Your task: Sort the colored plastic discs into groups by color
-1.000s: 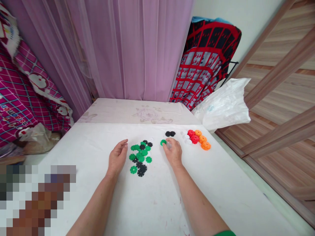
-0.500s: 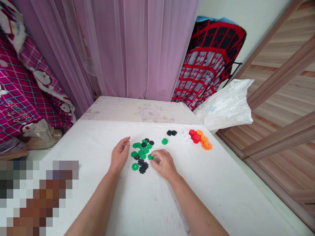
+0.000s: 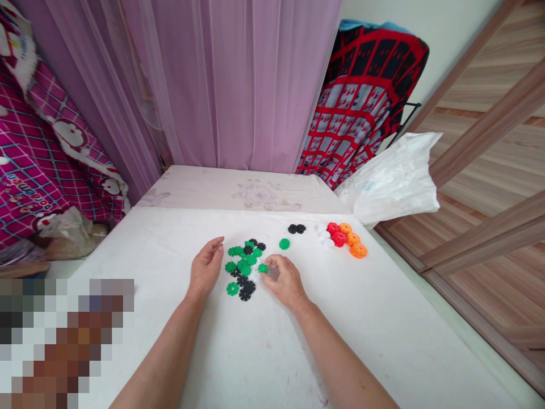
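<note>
My right hand (image 3: 283,279) pinches a green notched disc (image 3: 263,268) between thumb and fingers, at the right edge of a mixed pile. In that pile lie several green discs (image 3: 244,267), several black discs (image 3: 246,288) and some white ones (image 3: 255,276). My left hand (image 3: 207,267) rests to the left of the pile, fingers apart and holding nothing. A single green disc (image 3: 284,243) lies beyond my right hand, with black discs (image 3: 297,229) just behind it.
White discs (image 3: 326,236), red discs (image 3: 339,237) and orange discs (image 3: 357,250) form groups at the right of the white table (image 3: 140,250). A white plastic bag (image 3: 395,182) stands at its back right corner. Purple curtains (image 3: 238,85) hang behind.
My right hand has moved slightly right and away from the pile with the green disc in its fingers. My left hand has hardly moved.
</note>
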Demonstrator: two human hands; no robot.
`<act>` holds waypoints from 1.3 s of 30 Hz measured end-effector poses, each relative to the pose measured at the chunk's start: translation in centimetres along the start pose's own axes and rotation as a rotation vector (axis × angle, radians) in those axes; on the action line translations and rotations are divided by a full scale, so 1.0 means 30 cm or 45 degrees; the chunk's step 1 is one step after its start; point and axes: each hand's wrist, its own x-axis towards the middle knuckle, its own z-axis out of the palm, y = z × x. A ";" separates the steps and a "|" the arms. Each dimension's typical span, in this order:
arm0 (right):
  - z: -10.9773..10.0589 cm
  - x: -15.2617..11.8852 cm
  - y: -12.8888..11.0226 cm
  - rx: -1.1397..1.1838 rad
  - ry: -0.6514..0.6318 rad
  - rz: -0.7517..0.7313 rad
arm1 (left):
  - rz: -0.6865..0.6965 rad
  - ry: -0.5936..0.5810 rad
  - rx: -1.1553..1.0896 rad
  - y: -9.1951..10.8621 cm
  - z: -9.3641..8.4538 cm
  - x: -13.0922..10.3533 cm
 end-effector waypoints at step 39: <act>-0.019 0.169 0.188 -0.245 0.408 0.355 | 0.005 -0.010 -0.034 -0.022 0.001 0.004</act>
